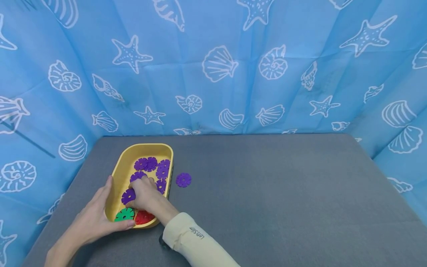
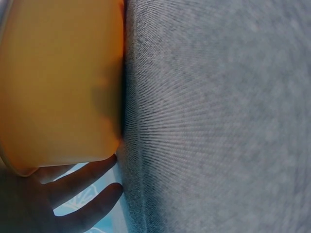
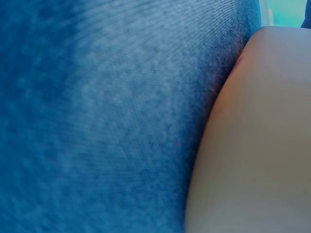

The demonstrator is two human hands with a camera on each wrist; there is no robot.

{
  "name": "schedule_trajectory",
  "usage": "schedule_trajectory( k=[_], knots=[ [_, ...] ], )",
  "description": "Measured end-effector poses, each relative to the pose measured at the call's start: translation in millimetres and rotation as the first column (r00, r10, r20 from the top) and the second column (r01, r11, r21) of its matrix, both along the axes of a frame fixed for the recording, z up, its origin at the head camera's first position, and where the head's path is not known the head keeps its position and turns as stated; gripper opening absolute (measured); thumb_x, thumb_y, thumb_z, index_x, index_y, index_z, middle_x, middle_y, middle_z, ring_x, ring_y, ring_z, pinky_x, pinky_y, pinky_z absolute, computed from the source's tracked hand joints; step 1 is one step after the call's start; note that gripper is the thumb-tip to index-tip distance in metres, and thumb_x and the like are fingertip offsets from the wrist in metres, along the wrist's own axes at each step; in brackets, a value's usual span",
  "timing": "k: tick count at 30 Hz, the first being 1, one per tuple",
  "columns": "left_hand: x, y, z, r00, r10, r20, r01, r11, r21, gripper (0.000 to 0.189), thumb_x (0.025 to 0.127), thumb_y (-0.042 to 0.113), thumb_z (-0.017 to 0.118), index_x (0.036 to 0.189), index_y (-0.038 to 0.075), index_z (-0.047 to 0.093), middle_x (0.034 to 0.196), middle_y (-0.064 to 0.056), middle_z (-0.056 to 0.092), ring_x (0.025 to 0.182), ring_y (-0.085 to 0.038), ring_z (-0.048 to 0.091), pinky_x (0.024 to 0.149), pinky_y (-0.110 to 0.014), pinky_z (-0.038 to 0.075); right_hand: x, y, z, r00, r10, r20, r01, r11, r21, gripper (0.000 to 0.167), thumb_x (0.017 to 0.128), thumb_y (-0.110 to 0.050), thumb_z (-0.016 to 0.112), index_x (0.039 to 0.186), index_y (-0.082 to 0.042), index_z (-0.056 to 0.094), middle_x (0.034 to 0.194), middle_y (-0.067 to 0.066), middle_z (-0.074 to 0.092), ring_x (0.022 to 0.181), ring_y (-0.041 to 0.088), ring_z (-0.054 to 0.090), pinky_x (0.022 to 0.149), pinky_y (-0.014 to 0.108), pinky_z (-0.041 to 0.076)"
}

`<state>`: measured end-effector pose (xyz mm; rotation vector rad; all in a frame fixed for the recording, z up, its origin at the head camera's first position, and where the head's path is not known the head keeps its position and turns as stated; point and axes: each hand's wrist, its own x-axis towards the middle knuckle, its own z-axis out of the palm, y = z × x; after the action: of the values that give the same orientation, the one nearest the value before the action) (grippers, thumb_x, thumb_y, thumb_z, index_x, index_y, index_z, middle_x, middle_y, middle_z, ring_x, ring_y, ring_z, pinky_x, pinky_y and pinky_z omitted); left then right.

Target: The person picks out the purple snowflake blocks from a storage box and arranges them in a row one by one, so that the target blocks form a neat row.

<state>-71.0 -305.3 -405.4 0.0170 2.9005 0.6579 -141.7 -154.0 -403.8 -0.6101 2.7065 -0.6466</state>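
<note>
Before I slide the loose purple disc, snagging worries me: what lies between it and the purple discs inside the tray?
A strip of bare grey tabletop, then the yellow tray's wall; the head view shows both.

The bare left hand (image 1: pixel 95 218) is spread wide: its long fingers (image 1: pixel 106 191) reach forward of the palm, and its outstretched thumb (image 1: pixel 121 225) points right from it. The bare left wrist (image 1: pixel 68 241) trails behind the palm, to the left. Just beyond that thumb, apart from it, the bare right hand (image 1: pixel 148 194) is turned knuckles up with bent fingers, their tips hidden. Behind its grip, the right forearm in a cream fabric sleeve (image 1: pixel 197 239) with dark lettering slants back and right.
</note>
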Motion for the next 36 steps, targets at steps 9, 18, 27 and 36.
schedule_trajectory(
  k=[9, 18, 27, 36],
  knots=[
    [-0.1, -1.4, -0.8, 1.0, -0.005, 0.001, 0.005, 1.0, -0.007, 0.143, 0.074, 0.063, 0.082, 0.162, 0.004, -0.014, 0.15, -0.034, 0.032, 0.113, -0.043, 0.054, 0.082, -0.059, 0.058, -1.0, 2.0, -1.3, 0.995, 0.075, -0.068, -0.076, 0.997, -0.009, 0.024, 0.083, -0.039, 0.085, 0.096, -0.02, 0.076, 0.094, -0.007, 0.06, 0.084, 0.004, 0.049, 0.069, 0.016, 0.044],
    [0.7, -1.2, -0.6, 1.0, -0.009, -0.012, 0.009, 1.0, -0.003, 0.143, 0.074, 0.062, 0.083, 0.162, 0.004, -0.014, 0.152, -0.035, 0.03, 0.115, -0.044, 0.054, 0.085, -0.064, 0.055, 3.7, -1.0, 1.3, 1.0, -0.019, 0.014, 0.02, 0.997, -0.076, 0.022, 0.083, -0.034, 0.086, 0.085, -0.017, 0.072, 0.065, -0.007, 0.055, 0.056, 0.003, 0.049, 0.049, 0.015, 0.041],
    [-0.2, -0.2, 0.2, 1.0, -0.002, -0.004, 0.002, 1.0, 0.002, 0.142, 0.074, 0.063, 0.081, 0.162, 0.005, -0.014, 0.152, -0.034, 0.03, 0.116, -0.044, 0.053, 0.085, -0.066, 0.055, 1.6, 2.0, 1.3, 0.999, -0.049, 0.007, 0.05, 0.99, -0.132, 0.029, 0.08, -0.036, 0.088, 0.079, -0.015, 0.068, 0.067, -0.007, 0.052, 0.056, 0.004, 0.047, 0.049, 0.016, 0.04],
    [0.4, 1.3, -0.3, 1.0, -0.009, -0.022, 0.009, 1.0, 0.012, 0.142, 0.074, 0.062, 0.082, 0.162, 0.003, -0.012, 0.153, -0.035, 0.03, 0.117, -0.046, 0.054, 0.085, -0.062, 0.057, -1.4, 6.1, 3.0, 0.995, 0.018, -0.103, -0.042, 0.97, -0.24, 0.026, 0.083, -0.037, 0.085, 0.103, -0.022, 0.078, 0.081, -0.013, 0.059, 0.077, -0.002, 0.046, 0.059, 0.008, 0.041]
  ],
)
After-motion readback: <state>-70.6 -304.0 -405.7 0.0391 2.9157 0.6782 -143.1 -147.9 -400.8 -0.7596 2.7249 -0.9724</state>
